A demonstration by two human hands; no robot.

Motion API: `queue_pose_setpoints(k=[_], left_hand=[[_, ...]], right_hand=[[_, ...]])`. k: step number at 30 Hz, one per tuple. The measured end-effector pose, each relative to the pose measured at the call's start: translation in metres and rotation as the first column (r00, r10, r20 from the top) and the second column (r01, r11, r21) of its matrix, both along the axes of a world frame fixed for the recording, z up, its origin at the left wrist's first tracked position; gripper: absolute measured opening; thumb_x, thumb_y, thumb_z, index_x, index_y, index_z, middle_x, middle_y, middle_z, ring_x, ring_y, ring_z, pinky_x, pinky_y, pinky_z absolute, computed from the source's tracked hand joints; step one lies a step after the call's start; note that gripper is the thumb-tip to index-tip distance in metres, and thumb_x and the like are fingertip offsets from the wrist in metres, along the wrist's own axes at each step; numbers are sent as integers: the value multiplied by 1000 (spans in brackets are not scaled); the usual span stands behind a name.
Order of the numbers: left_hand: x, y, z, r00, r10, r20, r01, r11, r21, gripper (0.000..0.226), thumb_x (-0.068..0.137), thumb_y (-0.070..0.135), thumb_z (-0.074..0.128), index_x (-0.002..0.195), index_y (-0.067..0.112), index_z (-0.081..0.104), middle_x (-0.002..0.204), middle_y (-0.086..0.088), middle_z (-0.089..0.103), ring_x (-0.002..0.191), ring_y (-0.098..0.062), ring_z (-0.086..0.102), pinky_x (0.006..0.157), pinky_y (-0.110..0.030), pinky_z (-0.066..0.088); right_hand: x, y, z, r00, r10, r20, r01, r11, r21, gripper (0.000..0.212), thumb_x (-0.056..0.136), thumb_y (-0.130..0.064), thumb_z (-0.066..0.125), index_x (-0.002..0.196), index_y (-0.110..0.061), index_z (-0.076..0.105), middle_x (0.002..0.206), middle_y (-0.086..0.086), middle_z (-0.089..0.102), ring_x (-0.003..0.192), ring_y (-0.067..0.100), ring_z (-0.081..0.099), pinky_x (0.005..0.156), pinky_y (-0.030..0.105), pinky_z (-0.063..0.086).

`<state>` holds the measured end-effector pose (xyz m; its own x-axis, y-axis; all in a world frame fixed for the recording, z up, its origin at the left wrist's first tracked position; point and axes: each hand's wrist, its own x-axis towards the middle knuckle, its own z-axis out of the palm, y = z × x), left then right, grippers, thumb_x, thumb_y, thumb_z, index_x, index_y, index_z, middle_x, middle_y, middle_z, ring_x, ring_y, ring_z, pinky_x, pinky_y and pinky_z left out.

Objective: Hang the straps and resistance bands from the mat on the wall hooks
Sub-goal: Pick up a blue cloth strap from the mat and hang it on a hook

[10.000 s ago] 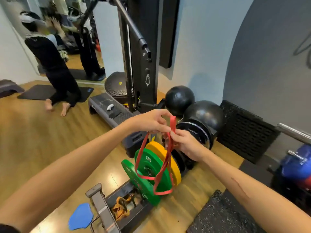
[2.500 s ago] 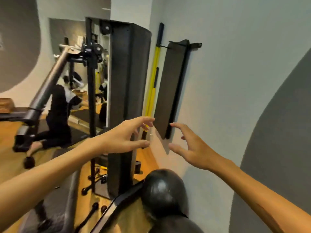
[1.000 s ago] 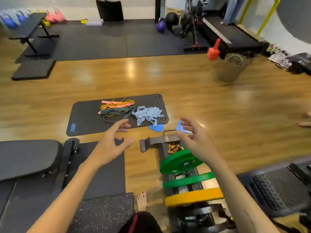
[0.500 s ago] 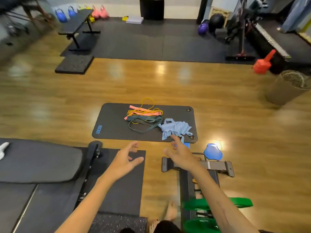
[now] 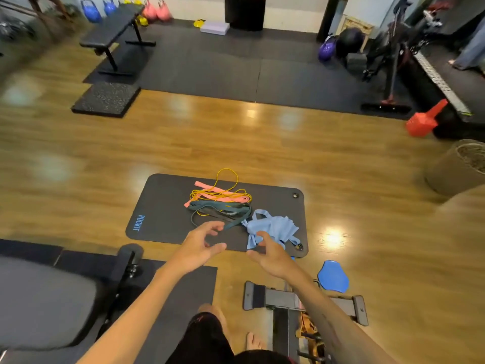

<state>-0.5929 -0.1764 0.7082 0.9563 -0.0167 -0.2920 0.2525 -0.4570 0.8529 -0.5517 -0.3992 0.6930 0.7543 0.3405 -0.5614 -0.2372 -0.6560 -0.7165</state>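
While both our left hand (image 5: pixel 199 246) and right hand (image 5: pixel 271 254) reach out with loose, empty fingers, the bands (image 5: pixel 220 203) and blue strap (image 5: pixel 270 229) lie on the mat (image 5: pixel 160 214), so next we must bend and grab one.

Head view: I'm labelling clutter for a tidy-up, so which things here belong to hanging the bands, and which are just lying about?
Belong to the job:
mat
yellow cord
pink band
dark green bands
light blue straps

Just lying about:
weight bench
kettlebells
blue disc
red dustpan
basket
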Motion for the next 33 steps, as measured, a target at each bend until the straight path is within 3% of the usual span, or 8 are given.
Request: queue_pose_setpoints(k=[7,12,15,19,21,24,27,33], left_hand=[[170,38,-66,939,-225,-259,243,969,40,35,86,17,68,120,15,59,90,-2,70,76,-11,63,72,-21,48],[281,66,-95,904,-297,-306,338,937,90,38,86,18,67,122,10,58,84,5,65,81,-11,59,77,-24,45],[336,78,-111,865,-375,-333,439,887,141,40,86,20,66,124,12,56,92,3,63,85,-13,57,78,-27,44],[381,81,-162,635,-660,-401,772,536,342,40,88,24,60,126,15,52,110,-8,63,102,-28,61,79,-38,50],[396,78,-199,468,-763,-447,868,300,397,35,89,22,56,122,11,52,113,-12,61,103,-33,60,77,-43,50],[416,63,-258,360,-831,-424,884,158,441,25,93,26,52,109,8,57,112,-12,61,103,-32,60,78,-44,48],[441,44,-337,464,-805,-370,850,288,440,24,95,34,53,96,10,58,104,-8,61,99,-29,59,77,-42,47],[456,-7,-538,686,-557,-468,706,665,243,26,90,36,60,105,15,59,100,-6,65,100,-26,57,78,-40,50]], right_hand=[[121,32,-53,987,-160,-17,155,975,-161,64,95,-32,60,147,-9,29,142,15,48,130,31,46,88,28,37],[190,63,-71,977,-213,16,212,962,-173,56,95,-21,62,142,-7,35,136,12,52,122,24,50,84,18,34],[236,85,-90,964,-267,3,264,949,-172,66,94,-22,63,147,-9,29,138,14,51,128,29,50,95,29,43],[278,98,-149,950,-310,-32,294,925,-241,67,95,-20,61,150,-7,25,139,20,48,125,36,50,87,32,42],[289,94,-192,982,-184,-40,162,934,-317,70,96,-24,58,152,-11,19,142,19,44,122,38,50,89,40,46],[296,79,-268,996,51,-77,-81,881,-465,75,97,-37,53,154,-16,9,145,16,39,126,37,46,93,47,46],[314,66,-357,992,89,-91,-122,862,-492,76,97,-41,50,155,-18,6,149,11,35,132,33,42,97,46,45],[330,38,-538,866,-460,-194,401,873,-277,67,93,-28,59,149,-19,24,112,3,56,99,28,56,77,34,43]])
